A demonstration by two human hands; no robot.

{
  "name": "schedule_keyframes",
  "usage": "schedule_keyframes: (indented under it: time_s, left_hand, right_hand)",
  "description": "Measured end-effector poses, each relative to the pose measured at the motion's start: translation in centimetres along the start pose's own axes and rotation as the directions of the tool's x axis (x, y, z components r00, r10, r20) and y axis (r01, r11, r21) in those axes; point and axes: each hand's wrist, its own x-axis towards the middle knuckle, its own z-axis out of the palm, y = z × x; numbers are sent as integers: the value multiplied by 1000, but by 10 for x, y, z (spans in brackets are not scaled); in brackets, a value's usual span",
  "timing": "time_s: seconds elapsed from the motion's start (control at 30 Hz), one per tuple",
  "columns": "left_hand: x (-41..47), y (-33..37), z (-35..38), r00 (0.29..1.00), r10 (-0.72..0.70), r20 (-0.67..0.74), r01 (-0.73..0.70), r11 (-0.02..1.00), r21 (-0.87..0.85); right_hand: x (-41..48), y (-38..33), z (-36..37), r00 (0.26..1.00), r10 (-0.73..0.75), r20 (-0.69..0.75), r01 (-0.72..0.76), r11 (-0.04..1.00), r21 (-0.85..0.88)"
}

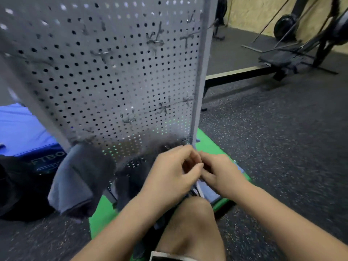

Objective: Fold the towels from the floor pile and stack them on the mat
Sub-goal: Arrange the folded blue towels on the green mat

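Towel [113, 72], grey and punched with rows of small holes, fills the upper left of our head view, spread out flat and blurred, its straight right edge running down to where our two hands meet. Our left hand [169, 174] has its fingers curled in and pinches the cloth at that lower right corner. Our right hand [222, 172] presses up against the left one from the other side; its fingertips are hidden behind the left fingers, so we cannot tell whether it grips the cloth or only touches it. At the lower left a darker grey fold of cloth [81, 176] hangs down, and we cannot say whether it belongs to the same piece. Under all this lies the green mat [99, 213], showing below the fold and again beside the right edge of the cloth. A pale blue-grey folded piece [209, 191] rests on the mat just beneath our right wrist. Our bare knee [190, 223] rises at the bottom, between the forearms. A blue padded box [18, 129] and a black bag [15, 185] stand at the left, on the dark speckled floor [273, 138]. An exercise machine [301, 44] stands well apart at the upper right.
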Motion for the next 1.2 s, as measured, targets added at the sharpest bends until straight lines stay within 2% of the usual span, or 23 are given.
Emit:
schedule_keyframes:
  time_s: [0.13,0.3,0.43,0.7,0.87,1.0,1.2]
  left_hand:
    - [32,-26,99,977,-108,184,111,994,-8]
    - [70,-66,223,901,-232,366,206,972,108]
    - [91,-98,307,838,-325,438,247,942,227]
    - [106,-182,415,693,-505,514,253,838,483]
    - [111,-214,450,745,-452,491,129,820,558]
    - [114,-231,469,776,-413,477,8,762,648]
    - [121,-239,475,792,-413,450,-26,713,700]
  right_hand:
    - [-30,80,-20,963,266,-36,-267,963,-35]
    - [-68,176,-31,846,532,-35,-532,841,-98]
    - [-96,226,-28,763,644,-56,-646,761,-56]
    - [-103,269,-31,669,739,80,-743,661,100]
    - [-102,279,-26,671,735,103,-741,657,140]
    - [-99,284,-23,674,730,112,-737,655,166]
    - [-100,289,-21,672,731,115,-736,643,210]
